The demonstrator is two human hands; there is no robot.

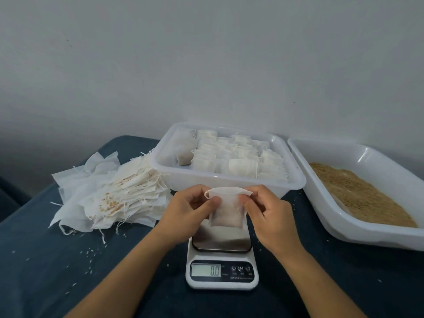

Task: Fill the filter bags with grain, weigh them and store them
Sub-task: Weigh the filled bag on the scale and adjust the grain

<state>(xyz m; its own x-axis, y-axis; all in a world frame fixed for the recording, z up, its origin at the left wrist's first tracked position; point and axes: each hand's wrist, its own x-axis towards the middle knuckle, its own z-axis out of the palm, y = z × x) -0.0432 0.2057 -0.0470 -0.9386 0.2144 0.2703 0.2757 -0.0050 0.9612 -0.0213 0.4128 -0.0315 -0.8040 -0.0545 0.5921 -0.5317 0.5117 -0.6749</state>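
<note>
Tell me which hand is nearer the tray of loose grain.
Right. The right hand pinches the filter bag over the scale, on the side toward the grain tray. The left hand pinches the bag's far side.

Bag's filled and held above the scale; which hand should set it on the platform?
Probably the left hand: it pinches the bag beside the right hand, which is nearer the grain tray for the next fill.

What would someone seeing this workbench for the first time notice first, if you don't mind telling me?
Probably the two hands at the centre: the left hand and right hand each pinch a filter bag just above the scale, which reads 0.0. Behind them a clear tub holds rows of filled bags, with a tray of grain to the right and a heap of empty bags to the left.
</note>
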